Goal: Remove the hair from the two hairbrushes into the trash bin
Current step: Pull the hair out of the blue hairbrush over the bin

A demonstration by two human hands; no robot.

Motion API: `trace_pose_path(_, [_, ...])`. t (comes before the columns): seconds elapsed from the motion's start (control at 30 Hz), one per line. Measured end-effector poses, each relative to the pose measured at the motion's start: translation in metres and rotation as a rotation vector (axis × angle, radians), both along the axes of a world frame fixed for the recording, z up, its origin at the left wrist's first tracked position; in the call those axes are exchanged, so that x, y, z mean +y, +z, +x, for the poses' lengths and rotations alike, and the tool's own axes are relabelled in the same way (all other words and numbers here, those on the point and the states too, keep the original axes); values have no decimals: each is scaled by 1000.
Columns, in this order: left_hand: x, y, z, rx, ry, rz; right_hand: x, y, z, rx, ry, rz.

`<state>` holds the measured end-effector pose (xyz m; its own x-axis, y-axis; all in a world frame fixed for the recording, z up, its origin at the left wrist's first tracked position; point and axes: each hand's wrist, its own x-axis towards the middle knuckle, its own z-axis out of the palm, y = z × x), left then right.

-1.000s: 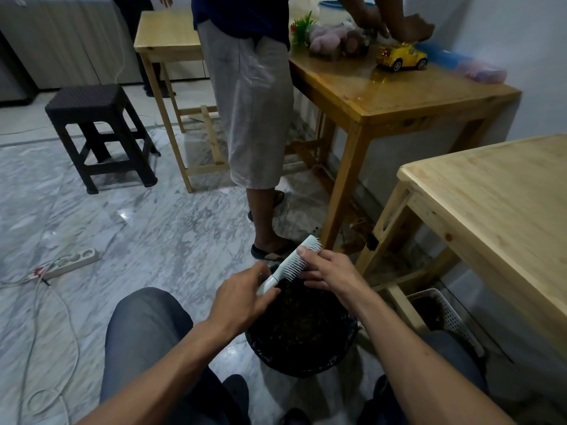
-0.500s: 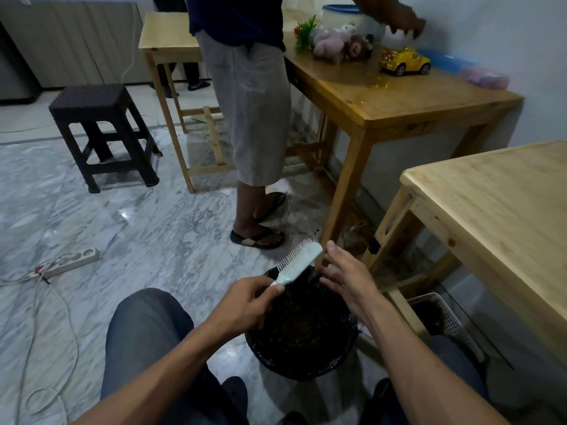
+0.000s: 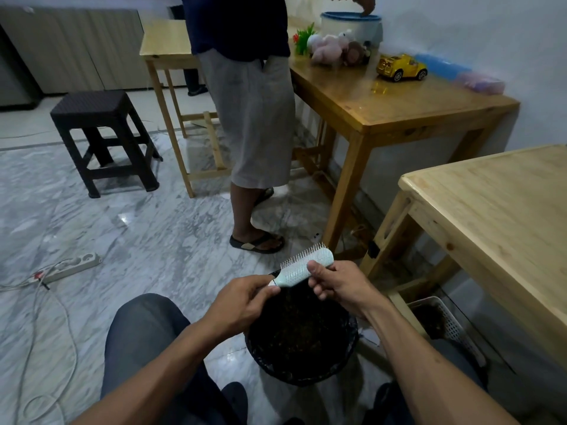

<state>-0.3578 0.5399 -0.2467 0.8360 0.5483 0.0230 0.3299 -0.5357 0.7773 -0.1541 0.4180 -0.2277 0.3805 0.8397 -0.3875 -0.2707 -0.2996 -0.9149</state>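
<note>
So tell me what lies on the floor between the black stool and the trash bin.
In the head view, only bare marble floor lies between the black stool and the trash bin; the power strip sits off to the left.

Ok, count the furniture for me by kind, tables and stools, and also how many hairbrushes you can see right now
Tables: 3, the far light table, the varnished table with toys, the near light table.
Stools: 1, the dark stool.
Hairbrushes: 1, the pale hairbrush held by both hands over the trash bin; a second is not in view.
Total: 5
</note>
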Motion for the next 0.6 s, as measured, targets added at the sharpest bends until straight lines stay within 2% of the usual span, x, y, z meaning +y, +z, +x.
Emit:
trace_pose_path(0.13, [8, -3, -3, 20, -16, -26, -9, -1, 7, 52, 94, -10])
trace_pose_path(0.23, [17, -6, -5, 61, 13, 114, -14, -2, 15, -113, 144, -78])
trace_pose_path(0.33, [25, -9, -10, 151, 30, 262, -14, -6, 21, -217, 23, -75])
trace_pose_path(0.5, [26, -13, -14, 244, 79, 374, -8, -4, 21, -181, -236, 33])
trace_pose_path(0.6, [25, -16, -15, 227, 118, 389, -7, -7, 19, -264, -210, -23])
